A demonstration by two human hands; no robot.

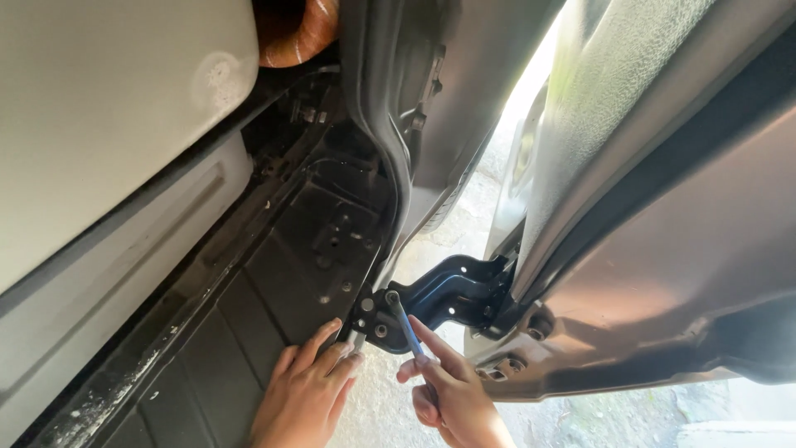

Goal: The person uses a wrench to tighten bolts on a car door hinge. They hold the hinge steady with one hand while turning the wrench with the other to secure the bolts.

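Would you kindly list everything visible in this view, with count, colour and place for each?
door hinge bracket: one, black, centre, joining the body pillar to the open door
bolts: a few, grey metal, on the bracket's left plate
tool: one, slim shaft with a blue stretch, its tip on the upper bolt
vehicle door: one, grey, right side, standing open
door sill panel: one, black and dusty, left of centre
body panel: one, pale cream, upper left
hose: one, orange, top, partly hidden
ground: pale, sunlit, seen through the gap
left hand: one, flat on the sill beside the bracket
right hand: one, holding the tool
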